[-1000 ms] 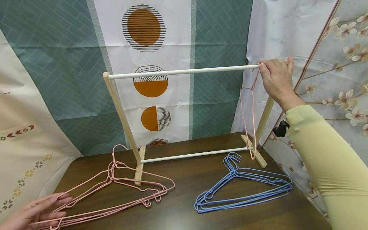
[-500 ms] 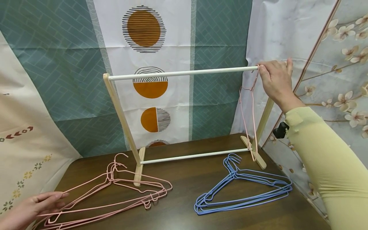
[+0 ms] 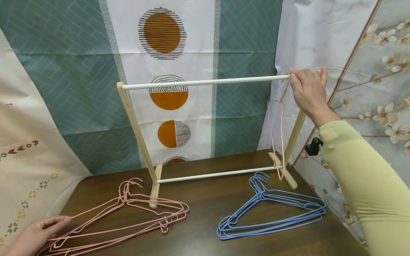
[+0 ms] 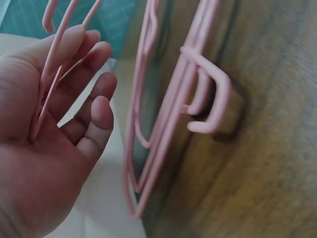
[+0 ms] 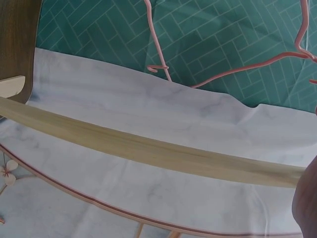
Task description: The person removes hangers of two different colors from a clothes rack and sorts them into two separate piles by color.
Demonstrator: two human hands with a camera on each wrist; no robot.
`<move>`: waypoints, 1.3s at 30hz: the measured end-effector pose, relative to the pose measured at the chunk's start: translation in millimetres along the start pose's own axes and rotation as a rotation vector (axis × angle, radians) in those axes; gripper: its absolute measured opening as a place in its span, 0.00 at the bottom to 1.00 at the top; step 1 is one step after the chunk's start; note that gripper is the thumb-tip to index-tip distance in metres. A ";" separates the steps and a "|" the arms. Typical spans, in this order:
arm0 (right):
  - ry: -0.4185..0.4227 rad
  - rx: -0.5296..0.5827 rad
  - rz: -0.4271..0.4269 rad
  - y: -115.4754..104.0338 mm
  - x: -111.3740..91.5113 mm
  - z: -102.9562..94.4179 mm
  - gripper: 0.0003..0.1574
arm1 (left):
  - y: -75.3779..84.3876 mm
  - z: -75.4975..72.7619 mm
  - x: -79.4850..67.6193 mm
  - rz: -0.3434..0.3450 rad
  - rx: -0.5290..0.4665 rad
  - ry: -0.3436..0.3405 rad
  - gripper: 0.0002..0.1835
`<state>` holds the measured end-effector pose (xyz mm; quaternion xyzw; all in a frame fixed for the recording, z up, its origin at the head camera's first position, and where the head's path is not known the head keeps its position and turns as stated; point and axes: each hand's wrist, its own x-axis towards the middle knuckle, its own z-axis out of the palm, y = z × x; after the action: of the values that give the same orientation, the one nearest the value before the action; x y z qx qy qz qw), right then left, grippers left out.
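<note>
At the lower left, my left hand (image 3: 40,233) holds the end of a pink wire hanger (image 3: 105,233), its fingers loosely bent. The left wrist view shows that hanger's corner against the palm (image 4: 54,163). More pink hangers (image 4: 163,119) lie beneath it on the table. My right hand (image 3: 309,89) grips the top right corner of a small clothes rack (image 3: 205,82), thumb in front. Beside that thumb, another pink hanger (image 3: 282,135) hangs by its hook from the top rod. The right wrist view shows the rack's wooden upright (image 5: 148,148) and only an edge of the hand.
Several blue hangers (image 3: 256,229) lie stacked on the dark wooden table (image 3: 198,217), in front of the rack's lower rod (image 3: 217,174). A patterned cloth (image 3: 243,106) hangs behind, with a cream cloth (image 3: 29,117) on the left and a floral one (image 3: 378,89) on the right.
The top pink hanger has come down onto the others and shifted left, its hook now beside theirs. My left hand shifted slightly left with it. The right hand has stayed on the rack.
</note>
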<state>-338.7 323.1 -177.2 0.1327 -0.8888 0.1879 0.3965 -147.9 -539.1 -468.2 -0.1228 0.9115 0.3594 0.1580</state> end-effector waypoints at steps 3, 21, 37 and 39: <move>0.001 0.001 -0.001 1.2 -0.6 0.5 0.33 | -4.7 2.2 1.3 0.012 0.053 0.033 0.44; -0.004 -0.008 0.007 4.3 -4.0 0.3 0.33 | 13.4 6.1 -5.1 0.082 -0.093 0.099 0.53; -0.006 -0.003 -0.002 1.4 -0.3 0.9 0.33 | 75.6 44.1 -23.8 0.638 -0.798 0.070 0.31; -0.007 -0.001 -0.003 0.9 0.5 0.9 0.33 | 86.3 47.7 -25.1 0.664 -0.792 0.074 0.31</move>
<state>-340.0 323.5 -177.6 0.1344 -0.8902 0.1862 0.3936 -144.4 -441.8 -438.5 0.1099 0.7004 0.7031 -0.0553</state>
